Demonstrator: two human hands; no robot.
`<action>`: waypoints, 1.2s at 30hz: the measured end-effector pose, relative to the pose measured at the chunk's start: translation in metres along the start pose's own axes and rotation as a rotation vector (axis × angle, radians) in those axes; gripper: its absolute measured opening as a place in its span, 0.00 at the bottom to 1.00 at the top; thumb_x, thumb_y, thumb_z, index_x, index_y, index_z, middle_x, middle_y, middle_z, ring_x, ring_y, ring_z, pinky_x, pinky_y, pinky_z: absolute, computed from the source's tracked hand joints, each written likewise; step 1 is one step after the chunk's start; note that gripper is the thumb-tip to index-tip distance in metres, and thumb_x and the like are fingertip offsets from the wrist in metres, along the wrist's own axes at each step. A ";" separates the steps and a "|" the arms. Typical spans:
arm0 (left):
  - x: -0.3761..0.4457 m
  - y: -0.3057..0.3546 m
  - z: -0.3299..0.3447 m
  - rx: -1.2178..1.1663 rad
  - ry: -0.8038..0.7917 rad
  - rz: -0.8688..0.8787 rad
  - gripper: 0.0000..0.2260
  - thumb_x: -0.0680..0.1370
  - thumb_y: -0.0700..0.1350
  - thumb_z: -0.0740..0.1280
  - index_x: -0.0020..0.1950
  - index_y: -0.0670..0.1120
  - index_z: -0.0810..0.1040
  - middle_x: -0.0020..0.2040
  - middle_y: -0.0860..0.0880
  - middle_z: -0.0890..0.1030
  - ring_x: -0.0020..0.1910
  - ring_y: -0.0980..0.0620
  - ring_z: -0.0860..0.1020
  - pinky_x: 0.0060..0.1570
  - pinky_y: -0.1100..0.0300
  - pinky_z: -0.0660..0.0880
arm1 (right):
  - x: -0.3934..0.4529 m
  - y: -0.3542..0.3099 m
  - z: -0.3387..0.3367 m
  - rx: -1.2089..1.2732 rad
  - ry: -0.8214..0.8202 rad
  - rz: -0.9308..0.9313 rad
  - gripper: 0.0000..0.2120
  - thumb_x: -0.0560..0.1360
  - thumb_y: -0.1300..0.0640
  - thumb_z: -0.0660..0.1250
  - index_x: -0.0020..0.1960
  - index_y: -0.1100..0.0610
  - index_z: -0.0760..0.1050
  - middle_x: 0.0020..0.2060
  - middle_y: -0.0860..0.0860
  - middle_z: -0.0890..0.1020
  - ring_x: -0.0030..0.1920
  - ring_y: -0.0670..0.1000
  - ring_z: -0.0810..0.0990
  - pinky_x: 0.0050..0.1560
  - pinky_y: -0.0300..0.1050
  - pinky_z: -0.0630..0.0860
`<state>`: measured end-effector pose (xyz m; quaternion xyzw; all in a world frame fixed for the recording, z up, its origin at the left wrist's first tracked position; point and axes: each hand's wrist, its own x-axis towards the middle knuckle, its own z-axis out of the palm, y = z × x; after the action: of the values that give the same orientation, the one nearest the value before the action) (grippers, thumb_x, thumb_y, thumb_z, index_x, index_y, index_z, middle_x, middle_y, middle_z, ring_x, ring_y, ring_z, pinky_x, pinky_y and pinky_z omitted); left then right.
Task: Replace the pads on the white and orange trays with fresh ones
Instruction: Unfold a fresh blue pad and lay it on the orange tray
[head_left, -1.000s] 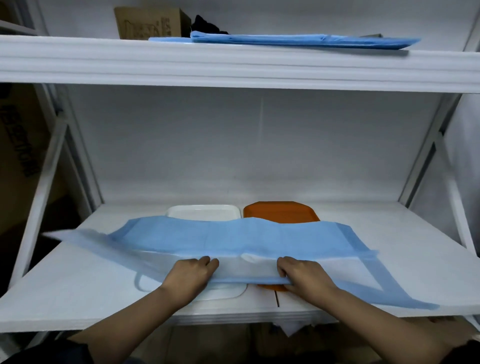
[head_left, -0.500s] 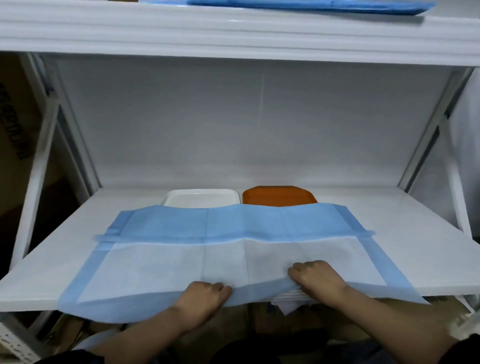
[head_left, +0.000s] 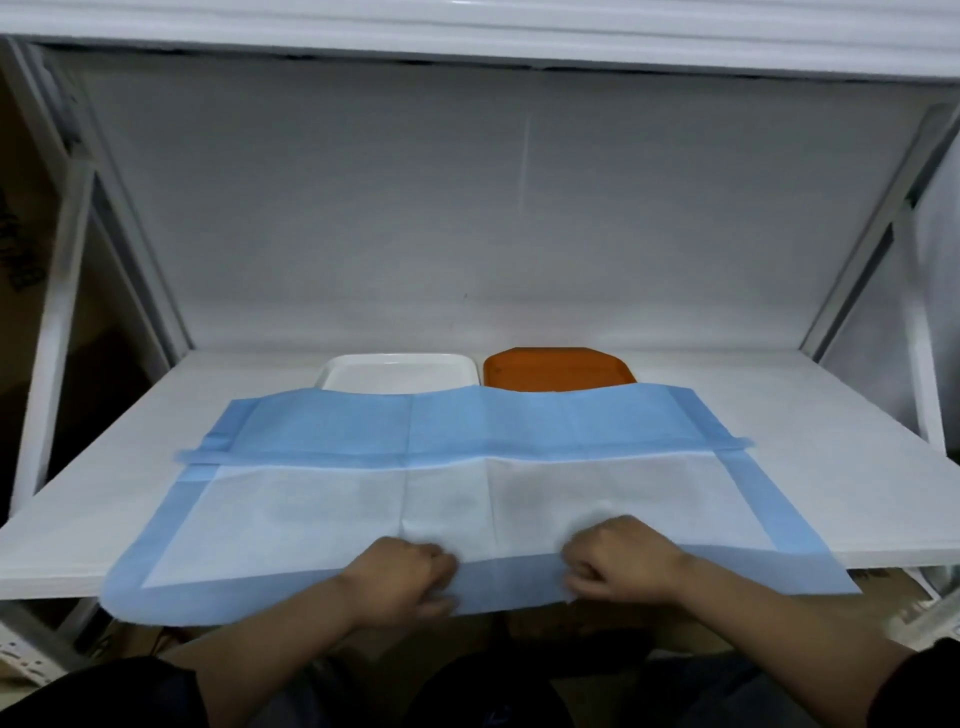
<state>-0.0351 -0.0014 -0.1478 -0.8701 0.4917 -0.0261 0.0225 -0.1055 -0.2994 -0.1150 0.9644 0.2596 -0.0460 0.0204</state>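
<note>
A large blue-bordered pad (head_left: 332, 493) with a white middle lies spread across the shelf, its far half folded over with the blue backing up. It covers most of the white tray (head_left: 395, 370) and the orange tray (head_left: 558, 368), whose far ends show side by side behind it. My left hand (head_left: 400, 577) and my right hand (head_left: 621, 561) both pinch the pad's near blue edge, which hangs past the shelf front.
The white shelf board (head_left: 779, 441) extends to both sides of the pad. White slanted frame posts (head_left: 872, 228) stand at the left and right. The upper shelf's edge (head_left: 467, 26) runs across the top. Clutter shows below at the right.
Both hands have pulled the pad's near edge towards me and unfolded it, so the white side now shows. The view has tilted down and the upper shelf's contents have left the frame.
</note>
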 end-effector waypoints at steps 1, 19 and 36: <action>0.007 -0.003 -0.009 -0.087 0.006 -0.067 0.19 0.75 0.63 0.51 0.44 0.50 0.71 0.44 0.51 0.79 0.41 0.49 0.78 0.36 0.60 0.66 | 0.009 0.001 -0.008 0.037 0.054 0.044 0.16 0.77 0.41 0.53 0.38 0.50 0.65 0.37 0.50 0.78 0.38 0.53 0.77 0.37 0.43 0.63; 0.100 -0.103 -0.008 -0.043 -0.304 -0.636 0.27 0.77 0.49 0.61 0.75 0.52 0.57 0.69 0.45 0.67 0.66 0.44 0.69 0.64 0.51 0.61 | 0.152 0.070 0.018 0.113 -0.004 0.559 0.23 0.77 0.52 0.62 0.70 0.53 0.64 0.64 0.54 0.71 0.61 0.56 0.73 0.58 0.48 0.69; 0.128 -0.137 -0.089 -0.636 0.335 -1.004 0.07 0.75 0.38 0.58 0.40 0.46 0.73 0.36 0.45 0.84 0.33 0.48 0.82 0.44 0.58 0.79 | 0.166 0.101 -0.075 0.590 0.508 0.776 0.10 0.78 0.59 0.58 0.41 0.57 0.75 0.36 0.55 0.83 0.31 0.51 0.83 0.38 0.47 0.79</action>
<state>0.1422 -0.0414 -0.0472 -0.9435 0.0027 -0.0221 -0.3307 0.0940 -0.2986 -0.0557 0.9350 -0.1421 0.1283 -0.2986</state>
